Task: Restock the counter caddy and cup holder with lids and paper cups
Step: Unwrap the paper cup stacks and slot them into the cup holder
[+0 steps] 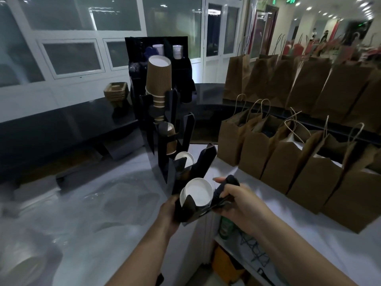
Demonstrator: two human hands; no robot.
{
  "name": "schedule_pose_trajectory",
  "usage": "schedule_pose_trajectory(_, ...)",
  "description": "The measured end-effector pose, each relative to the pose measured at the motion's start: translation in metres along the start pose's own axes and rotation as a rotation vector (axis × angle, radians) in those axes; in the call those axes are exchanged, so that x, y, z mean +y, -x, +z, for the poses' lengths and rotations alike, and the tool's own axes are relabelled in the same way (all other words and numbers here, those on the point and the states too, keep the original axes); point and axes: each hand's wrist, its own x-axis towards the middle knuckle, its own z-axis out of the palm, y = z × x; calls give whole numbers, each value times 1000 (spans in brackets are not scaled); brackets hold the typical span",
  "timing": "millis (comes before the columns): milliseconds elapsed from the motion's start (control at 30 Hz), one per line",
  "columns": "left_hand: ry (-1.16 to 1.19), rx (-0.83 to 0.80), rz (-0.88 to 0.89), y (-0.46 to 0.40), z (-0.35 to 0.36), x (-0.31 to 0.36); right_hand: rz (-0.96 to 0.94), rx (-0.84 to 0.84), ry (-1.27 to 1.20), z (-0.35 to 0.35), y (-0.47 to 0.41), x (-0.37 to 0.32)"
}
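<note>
A black cup holder [165, 145] with several slanted slots stands on the white counter. Its top slot carries a tall stack of brown ribbed paper cups [158, 79]. Smaller brown cups [171, 139] sit in the middle slot and a white-mouthed cup [185, 158] in the one below. In the nearest slot lie paper cups [196, 191], white insides facing me. My left hand [168, 209] grips the left side of that slot. My right hand [237, 200] grips its black right-hand prongs. Behind stands a black caddy [181, 67] holding white lids [177, 51].
Rows of brown paper bags [288, 153] with handles fill the counter on the right. Plastic-wrapped stock [41, 234] lies on the left. A stack of brown trays [115, 90] rests on the dark back counter. Shelves with goods [228, 240] show below the counter edge.
</note>
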Motion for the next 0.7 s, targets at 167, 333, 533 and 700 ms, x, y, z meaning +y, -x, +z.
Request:
schedule_pose_trajectory(167, -3, -28, 29, -8, -8, 0, -6, 15, 30, 6, -10, 7)
schedule_pose_trajectory(333, -76, -59, -24, -15, -16, 5, -11, 26, 40, 12, -21, 5)
schedule_pose_trajectory(533, -584, -130, -9, -30, -38, 24, 19, 20, -16, 22, -35, 0)
schedule_pose_trajectory(700, -674, -25, 139, -49, -39, 31, 2, 66, -17, 26, -52, -7)
